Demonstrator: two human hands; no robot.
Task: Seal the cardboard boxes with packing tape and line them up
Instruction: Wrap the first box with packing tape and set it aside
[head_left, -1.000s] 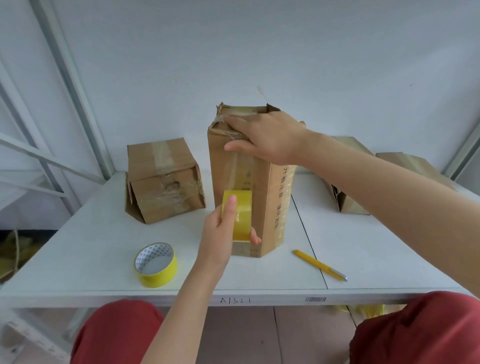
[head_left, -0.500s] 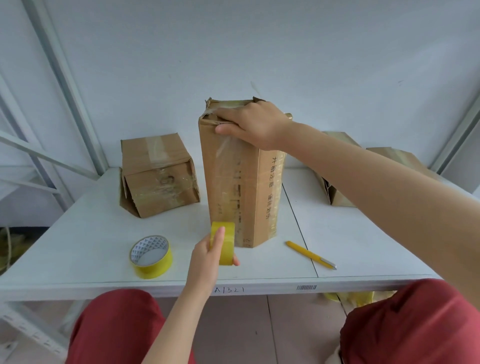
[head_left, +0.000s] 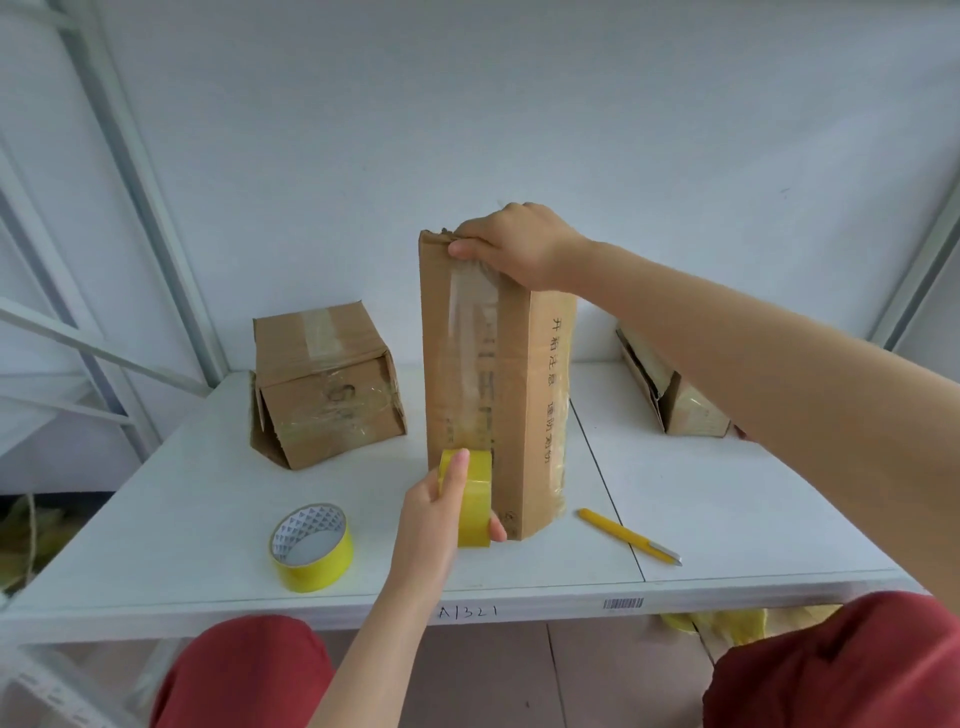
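A tall cardboard box (head_left: 540, 395) stands upright at the middle of the white table (head_left: 727, 499). My right hand (head_left: 511, 244) grips its top edge, thumb pressed on the front face. A strip of clear tape (head_left: 470, 353) runs down the box's front. At the strip's lower end my left hand (head_left: 441, 506) grips a yellow tape roll (head_left: 474, 496) near the foot of the box. A second yellow tape roll (head_left: 310, 545) lies flat on the table to the left.
A taped cardboard box (head_left: 324, 384) sits at the back left. Another box (head_left: 675, 395) lies on its side at the back right, partly hidden by my right arm. A yellow utility knife (head_left: 628, 535) lies right of the tall box. Metal shelf posts stand at both sides.
My left hand has drawn the tape roll down the front of the tall box, from mid-height to its foot. My right hand has stayed on the top edge.
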